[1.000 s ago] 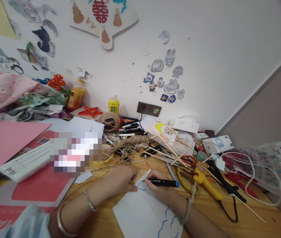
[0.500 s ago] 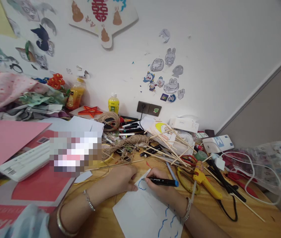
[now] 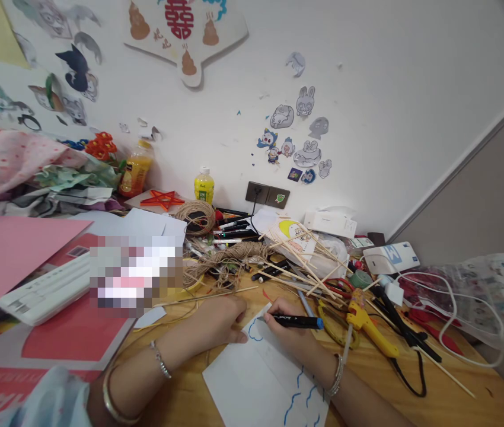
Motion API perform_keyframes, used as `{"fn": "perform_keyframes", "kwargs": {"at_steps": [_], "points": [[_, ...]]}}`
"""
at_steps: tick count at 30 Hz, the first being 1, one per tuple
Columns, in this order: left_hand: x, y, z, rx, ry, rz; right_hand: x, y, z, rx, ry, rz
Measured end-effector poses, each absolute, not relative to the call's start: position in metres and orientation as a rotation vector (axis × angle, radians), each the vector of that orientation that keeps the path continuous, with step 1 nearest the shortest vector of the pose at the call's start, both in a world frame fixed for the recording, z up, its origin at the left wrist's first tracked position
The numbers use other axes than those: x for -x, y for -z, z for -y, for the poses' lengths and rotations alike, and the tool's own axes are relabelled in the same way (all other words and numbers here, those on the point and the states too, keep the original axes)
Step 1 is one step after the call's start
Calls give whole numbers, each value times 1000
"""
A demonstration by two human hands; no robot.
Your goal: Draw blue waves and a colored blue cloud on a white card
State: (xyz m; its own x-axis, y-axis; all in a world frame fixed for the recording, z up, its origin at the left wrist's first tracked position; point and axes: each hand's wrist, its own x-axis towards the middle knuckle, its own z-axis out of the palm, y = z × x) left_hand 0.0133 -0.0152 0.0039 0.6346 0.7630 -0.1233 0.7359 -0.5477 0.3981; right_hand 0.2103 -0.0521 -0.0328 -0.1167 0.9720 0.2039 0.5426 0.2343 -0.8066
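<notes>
A white sheet of paper (image 3: 247, 385) lies at an angle on the wooden table in front of me. On it are a small blue cloud-like outline (image 3: 255, 338) near the top corner and wavy blue lines (image 3: 309, 394) lower right. My right hand (image 3: 294, 338) is closed round a black marker (image 3: 296, 321) with a blue end, its tip at the top of the outline. My left hand (image 3: 220, 320), fingers curled, rests at the sheet's upper left edge, thumb against the paper. Most of its fingertips are hidden from me.
Right of my hand lies a yellow glue gun (image 3: 370, 326) with a black cord. Thin wooden sticks (image 3: 299, 255), twine (image 3: 196, 216) and pens crowd the table's back. A pink sheet (image 3: 21, 249) and a white case (image 3: 47, 287) lie left. Two bottles stand near the wall.
The marker in my right hand has shifted slightly right, and the blue outline's top line has grown a little. My left hand and the paper have stayed put.
</notes>
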Motion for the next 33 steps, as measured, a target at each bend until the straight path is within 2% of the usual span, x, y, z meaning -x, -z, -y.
{"fn": "perform_keyframes", "kwargs": {"at_steps": [25,33], "points": [[-14,-9,17,-2429,-63,-1187,-212,44,47,1483,-546,1694],[-14,-7,16,-2429,-55,-1188,-212,41,46,1514,-650,1649]]}}
